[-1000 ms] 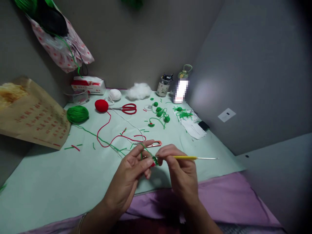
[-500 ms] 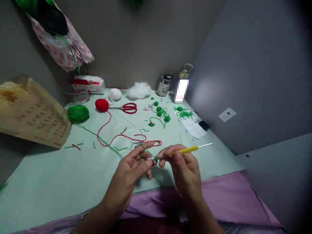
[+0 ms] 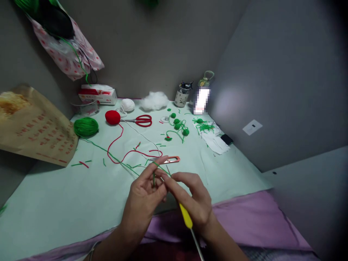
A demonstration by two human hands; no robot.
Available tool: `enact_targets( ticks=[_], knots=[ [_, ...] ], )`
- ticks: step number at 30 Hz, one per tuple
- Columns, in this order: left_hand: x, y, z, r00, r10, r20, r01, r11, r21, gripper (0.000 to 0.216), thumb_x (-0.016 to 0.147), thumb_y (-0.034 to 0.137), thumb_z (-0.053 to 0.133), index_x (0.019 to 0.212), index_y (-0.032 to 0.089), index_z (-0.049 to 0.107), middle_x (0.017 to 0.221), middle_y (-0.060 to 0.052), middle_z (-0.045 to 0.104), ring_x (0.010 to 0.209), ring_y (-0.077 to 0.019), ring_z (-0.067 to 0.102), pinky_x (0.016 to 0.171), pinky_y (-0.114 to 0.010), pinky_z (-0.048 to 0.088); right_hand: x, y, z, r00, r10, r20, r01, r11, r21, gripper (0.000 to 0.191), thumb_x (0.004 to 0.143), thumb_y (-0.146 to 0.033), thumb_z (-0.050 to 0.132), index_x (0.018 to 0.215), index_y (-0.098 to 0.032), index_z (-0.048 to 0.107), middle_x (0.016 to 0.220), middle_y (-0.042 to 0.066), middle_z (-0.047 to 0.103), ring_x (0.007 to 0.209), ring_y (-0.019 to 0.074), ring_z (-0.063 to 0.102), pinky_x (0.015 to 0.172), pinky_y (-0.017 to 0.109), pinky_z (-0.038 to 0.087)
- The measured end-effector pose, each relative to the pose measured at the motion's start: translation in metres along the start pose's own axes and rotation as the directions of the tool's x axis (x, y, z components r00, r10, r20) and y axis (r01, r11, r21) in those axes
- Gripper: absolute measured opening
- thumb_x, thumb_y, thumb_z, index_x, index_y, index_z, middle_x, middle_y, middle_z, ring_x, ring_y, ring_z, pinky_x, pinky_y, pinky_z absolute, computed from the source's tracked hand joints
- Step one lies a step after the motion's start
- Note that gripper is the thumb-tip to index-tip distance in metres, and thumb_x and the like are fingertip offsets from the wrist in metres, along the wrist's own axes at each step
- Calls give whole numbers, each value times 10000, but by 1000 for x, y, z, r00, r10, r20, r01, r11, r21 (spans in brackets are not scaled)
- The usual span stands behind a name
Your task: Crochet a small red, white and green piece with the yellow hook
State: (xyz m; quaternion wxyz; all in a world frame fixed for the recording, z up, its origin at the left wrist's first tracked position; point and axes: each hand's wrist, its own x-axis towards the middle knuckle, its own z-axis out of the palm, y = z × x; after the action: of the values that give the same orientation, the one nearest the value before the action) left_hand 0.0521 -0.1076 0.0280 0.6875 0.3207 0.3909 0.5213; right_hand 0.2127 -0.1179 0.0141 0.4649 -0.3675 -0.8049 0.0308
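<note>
My left hand (image 3: 145, 192) is closed in a pinch, with green yarn (image 3: 161, 168) running over its raised index finger. The small crocheted piece pinched there is now hidden behind my fingers. My right hand (image 3: 194, 199) grips a crochet hook (image 3: 185, 215) by its yellow handle. The metal rear end slants down toward me, and a thin tip shows above the fingers. The right fingertips touch those of the left hand. Just beyond the hands lie orange thread snips (image 3: 174, 159), partly covered by my left index finger.
On the pale cloth lie a green yarn ball (image 3: 86, 127), a red yarn ball (image 3: 112, 117), a white yarn ball (image 3: 127, 105), red-handled scissors (image 3: 143, 120), stuffing (image 3: 154, 100) and small green crocheted pieces (image 3: 177, 124). A paper bag (image 3: 40, 130) stands left; a lit phone (image 3: 201, 100) stands back right.
My right hand has moved left against the left hand and turned the hook, so its handle end swung from pointing right to pointing down toward me. The red, white and green crocheted piece became covered.
</note>
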Motion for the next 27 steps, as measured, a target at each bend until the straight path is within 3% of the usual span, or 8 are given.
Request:
enact_targets(
  ticks=[4, 8, 10, 15, 18, 20, 23, 27],
  knots=[
    [4, 8, -2, 972, -191, 136, 216, 955, -203, 510, 798, 267, 874, 1281, 176, 737, 602, 104, 460, 416, -9, 219, 388, -145, 251, 2, 0, 3, 983, 135, -124, -108, 974, 199, 332, 1017, -141, 574, 1267, -297, 729, 1025, 76, 754, 945, 225, 721, 790, 366, 617],
    [5, 14, -4, 980, -157, 120, 180, 962, -207, 461, 815, 212, 861, 1261, 187, 745, 657, 94, 498, 410, 15, 211, 387, -134, 222, 10, 3, 7, 884, 455, -104, -310, 739, 598, 247, 1056, -194, 530, 1015, -264, 764, 873, 30, 711, 747, 168, 653, 687, 326, 564],
    [5, 11, -4, 984, -125, 127, 144, 978, -152, 483, 821, 244, 863, 1287, 223, 737, 737, 68, 558, 403, 20, 286, 392, -143, 257, 13, 3, 9, 895, 441, -63, -312, 721, 619, 217, 1045, -203, 564, 1004, -259, 770, 906, 40, 735, 803, 181, 675, 720, 339, 568],
    [4, 0, -2, 998, -23, 58, 27, 997, -68, 487, 808, 237, 873, 1280, 230, 752, 783, 39, 607, 465, -13, 463, 471, -159, 369, 8, -2, 8, 972, 211, -105, -174, 943, 282, 332, 994, -99, 607, 1218, -294, 754, 1034, 71, 769, 950, 216, 719, 803, 373, 600],
    [7, 1, -4, 986, -119, 119, 137, 979, -152, 458, 825, 256, 856, 1268, 189, 760, 601, 76, 501, 434, -25, 367, 443, -158, 329, 6, -1, 5, 984, 157, -88, -138, 971, 193, 332, 973, -118, 647, 1227, -296, 765, 1067, 89, 764, 988, 240, 720, 787, 376, 609],
    [9, 5, -5, 971, -186, 148, 215, 953, -212, 383, 823, 238, 852, 1192, 156, 793, 557, 93, 429, 433, -25, 284, 415, -149, 285, 8, 2, 4, 951, 278, -134, -222, 919, 326, 262, 997, -136, 615, 1138, -281, 783, 984, 69, 753, 911, 216, 705, 760, 359, 595],
    [11, 10, -4, 982, -154, 109, 176, 955, -239, 327, 804, 192, 859, 1127, 163, 817, 642, 70, 486, 459, -15, 296, 423, -139, 303, 14, 6, 6, 859, 498, -121, -331, 720, 610, 224, 1038, -203, 571, 987, -267, 780, 859, 24, 705, 724, 160, 632, 675, 314, 550],
    [8, 8, -1, 992, -62, 111, 76, 990, -121, 372, 821, 211, 853, 1190, 227, 804, 811, 19, 614, 521, -36, 447, 503, -172, 427, 18, 8, 12, 861, 508, -5, -378, 648, 661, 181, 1013, -276, 638, 959, -246, 808, 874, 42, 727, 820, 184, 661, 756, 328, 551]
  ],
)
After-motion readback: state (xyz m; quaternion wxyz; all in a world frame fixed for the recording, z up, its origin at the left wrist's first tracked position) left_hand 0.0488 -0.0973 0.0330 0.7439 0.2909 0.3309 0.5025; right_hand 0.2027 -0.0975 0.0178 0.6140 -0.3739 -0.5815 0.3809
